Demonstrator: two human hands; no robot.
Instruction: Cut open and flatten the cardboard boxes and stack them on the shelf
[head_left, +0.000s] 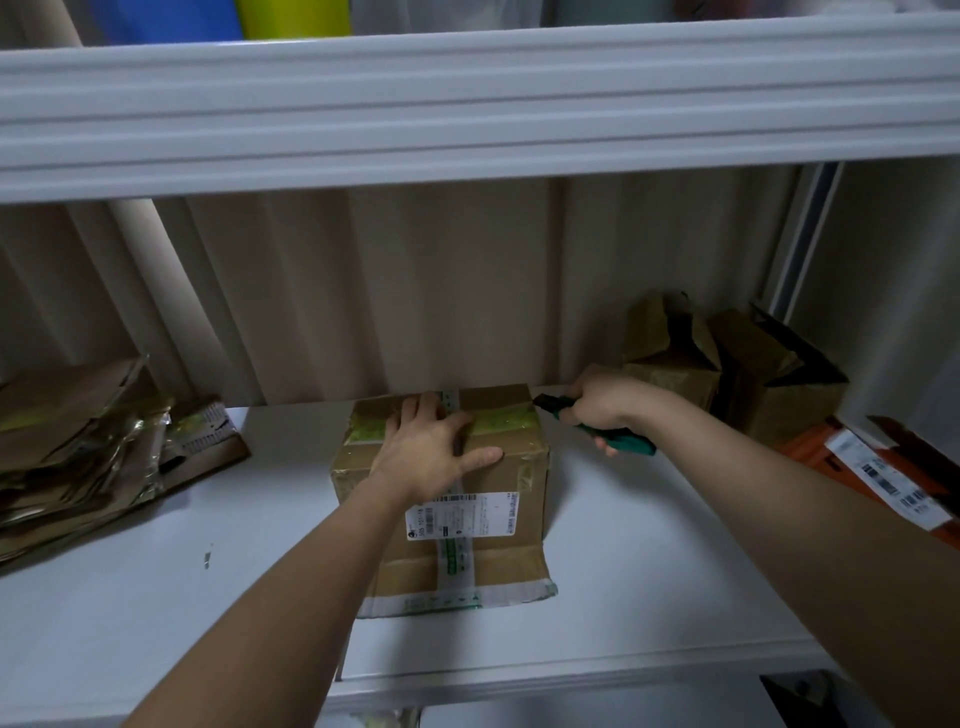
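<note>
While under the flat left hand (436, 449), box (514, 467) beside knife-gripping right hand (597, 402).

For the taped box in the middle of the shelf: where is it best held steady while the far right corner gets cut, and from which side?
Probably on its flat top, from the near-left. The box stands upright with a broad taped top, so the left hand presses down there with spread fingers, well clear of the far right corner, where the right hand brings the green cutter.
</note>
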